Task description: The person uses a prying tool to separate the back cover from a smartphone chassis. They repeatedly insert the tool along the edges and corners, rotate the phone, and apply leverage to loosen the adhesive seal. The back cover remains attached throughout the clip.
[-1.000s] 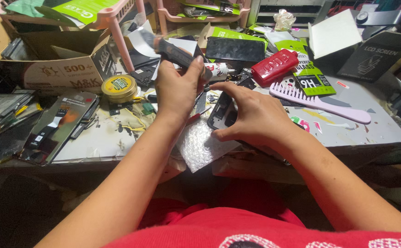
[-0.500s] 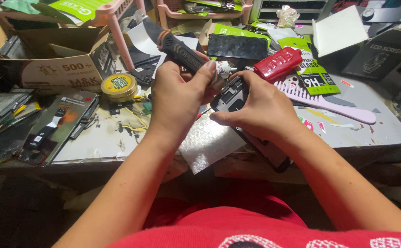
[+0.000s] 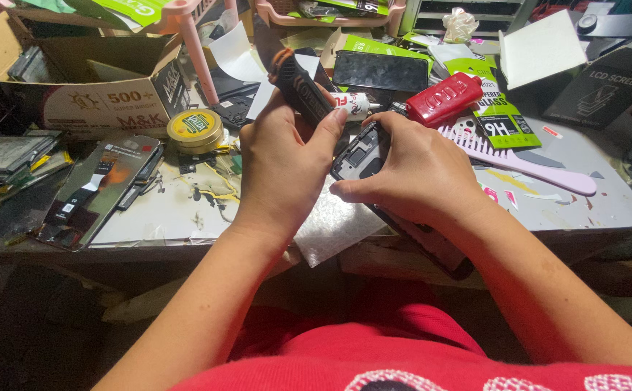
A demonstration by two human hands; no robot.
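My left hand, wrist bent upward, fingers wrapped round a black tool; my right hand, curled palm-down, pinching an opened phone above the desk edge.

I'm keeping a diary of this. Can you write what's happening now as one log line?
left hand: holds black tool | right hand: holds opened phone | behind: red case, pink comb

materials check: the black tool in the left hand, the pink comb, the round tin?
Black tool: looks like matte rubbery plastic, ribbed grip with an orange end; the left hand wraps it.
Pink comb: moulded plastic, smooth and slightly glossy, uniform colour.
Round tin: probably thin metal, yellow-green printed lid with a rolled rim.
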